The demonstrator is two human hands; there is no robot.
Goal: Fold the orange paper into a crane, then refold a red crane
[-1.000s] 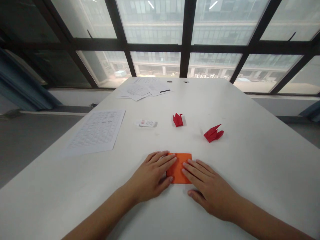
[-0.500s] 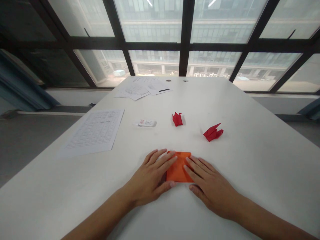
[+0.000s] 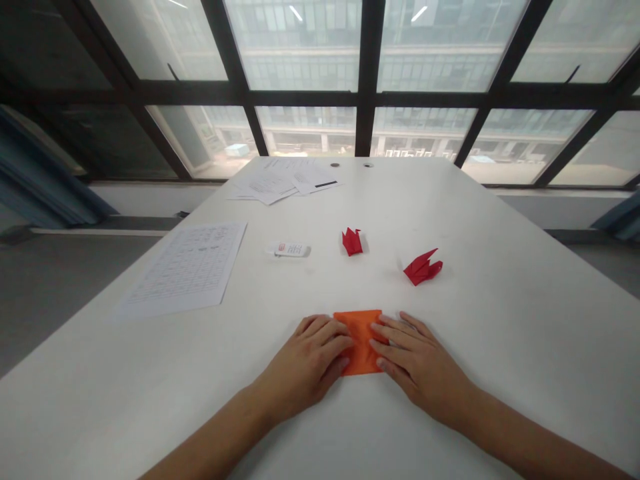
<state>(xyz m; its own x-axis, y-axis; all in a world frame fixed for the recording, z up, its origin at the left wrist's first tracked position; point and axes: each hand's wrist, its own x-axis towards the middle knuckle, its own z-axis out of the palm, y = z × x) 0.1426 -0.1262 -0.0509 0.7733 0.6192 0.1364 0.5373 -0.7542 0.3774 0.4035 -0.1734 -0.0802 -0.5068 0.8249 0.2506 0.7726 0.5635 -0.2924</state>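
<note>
A folded square of orange paper (image 3: 363, 353) lies before me on the white table, its left and right edges covered by my fingers. My left hand (image 3: 313, 357) has its fingers curled over the left edge, with the thumb close to the index finger, gripping the paper there. On the other side my right hand (image 3: 417, 360) holds the right edge, fingertips on top and thumb at the lower right corner. Beyond the paper are two red origami cranes: one crane (image 3: 352, 242) near the middle, another crane (image 3: 423, 268) farther right.
A small white packet with printing (image 3: 291, 250) lies left of the cranes. A printed sheet (image 3: 187, 270) is at the table's left side, and several loose papers (image 3: 280, 181) overlap at the far end. Dark-framed windows (image 3: 366, 100) stand behind the white table (image 3: 480, 333).
My left fingers have curled from lying flat into a grip at the paper's edge. My right thumb has come up to its corner. The orange paper sits slightly lower in view and turned a little.
</note>
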